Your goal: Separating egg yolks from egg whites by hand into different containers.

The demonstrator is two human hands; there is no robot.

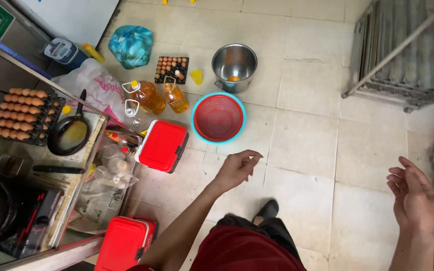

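Head view: left hand empty, fingers loosely curled, hovering over bare floor tile — nearest thing the red colander, just beyond on the floor. Right hand open, empty, palm inward, far right. Steel pot behind the colander; red box to its left.

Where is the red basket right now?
The red basket sits on the tiled floor ahead of the left hand, just below the steel pot and right of the oil bottles.
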